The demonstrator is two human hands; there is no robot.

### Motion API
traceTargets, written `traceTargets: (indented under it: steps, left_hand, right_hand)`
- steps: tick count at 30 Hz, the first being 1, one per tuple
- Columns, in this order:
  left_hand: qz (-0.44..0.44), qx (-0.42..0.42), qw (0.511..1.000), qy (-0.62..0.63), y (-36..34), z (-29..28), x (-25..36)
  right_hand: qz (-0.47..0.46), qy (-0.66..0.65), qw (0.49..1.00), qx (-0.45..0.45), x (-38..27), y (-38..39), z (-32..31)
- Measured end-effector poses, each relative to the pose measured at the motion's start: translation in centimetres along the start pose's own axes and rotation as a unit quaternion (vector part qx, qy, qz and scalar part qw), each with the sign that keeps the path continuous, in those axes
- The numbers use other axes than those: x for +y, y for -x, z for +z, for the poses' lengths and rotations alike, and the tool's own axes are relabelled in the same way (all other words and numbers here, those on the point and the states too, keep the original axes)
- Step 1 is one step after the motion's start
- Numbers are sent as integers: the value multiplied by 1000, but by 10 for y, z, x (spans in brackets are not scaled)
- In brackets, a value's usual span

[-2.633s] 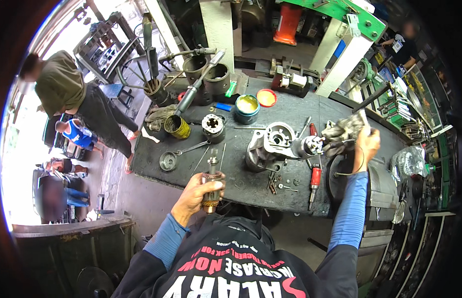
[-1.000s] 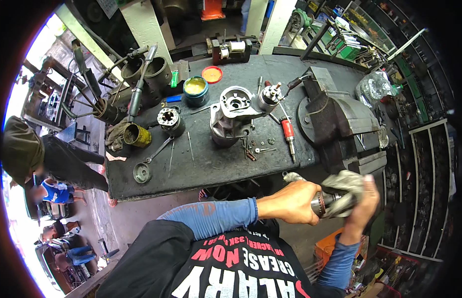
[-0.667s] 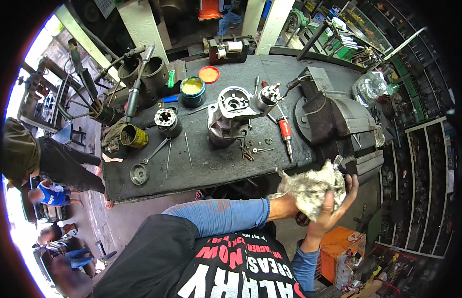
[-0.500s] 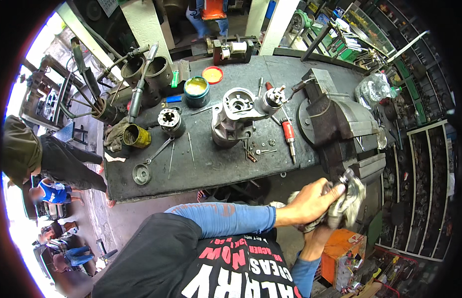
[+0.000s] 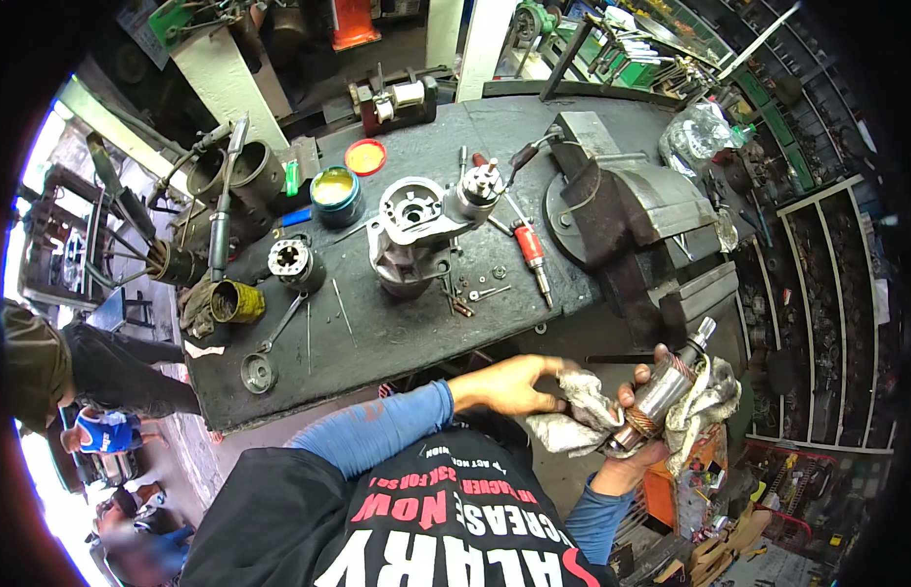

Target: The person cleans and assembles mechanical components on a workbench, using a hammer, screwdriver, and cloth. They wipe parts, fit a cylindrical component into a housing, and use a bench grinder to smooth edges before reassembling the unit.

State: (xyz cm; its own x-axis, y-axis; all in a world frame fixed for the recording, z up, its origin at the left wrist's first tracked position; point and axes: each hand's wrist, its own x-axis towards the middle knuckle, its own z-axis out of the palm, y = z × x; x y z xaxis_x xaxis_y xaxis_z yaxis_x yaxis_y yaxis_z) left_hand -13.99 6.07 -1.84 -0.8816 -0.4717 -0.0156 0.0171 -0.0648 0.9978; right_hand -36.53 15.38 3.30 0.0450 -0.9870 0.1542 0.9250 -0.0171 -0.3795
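Observation:
My right hand [image 5: 639, 464] is wrapped from below around a motor armature [image 5: 661, 393], a metal cylinder with copper windings and a shaft jutting out at the upper end. Its fingertips show along the cylinder's left side. A dirty white rag [image 5: 585, 411] lies around the armature, bunched on both sides of it. My left hand [image 5: 514, 385] has the rag's left end between thumb and fingers; the fingertips are slightly blurred. Both hands are off the bench's front edge, below the bench vise [image 5: 632, 205].
On the dark workbench [image 5: 397, 338] stand a grey metal housing [image 5: 409, 245], a slotted cylinder [image 5: 295, 264], a grease tub [image 5: 336, 194] and a yellow can [image 5: 236, 302]. A red-handled screwdriver [image 5: 530, 249] and small bolts lie nearby. Shelving [image 5: 818, 323] rises at right; people are at far left.
My left hand has moved left, off the armature, drawing the rag's end with it. The armature, largely covered before, now shows in my right hand. The view has shifted.

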Motion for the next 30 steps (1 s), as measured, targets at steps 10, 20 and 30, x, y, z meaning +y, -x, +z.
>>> traceTargets:
  steps: [10, 20, 30]
  left_hand:
    - [121, 72, 763, 631, 36, -45, 48]
    - [83, 319, 917, 224, 9, 4, 44]
    - [282, 113, 727, 616, 41, -9, 17]
  right_hand:
    - [-12, 103, 992, 75, 38, -27, 1]
    - [-139, 449, 875, 114, 93, -52, 24]
    - [-44, 807, 587, 44, 101, -64, 94]
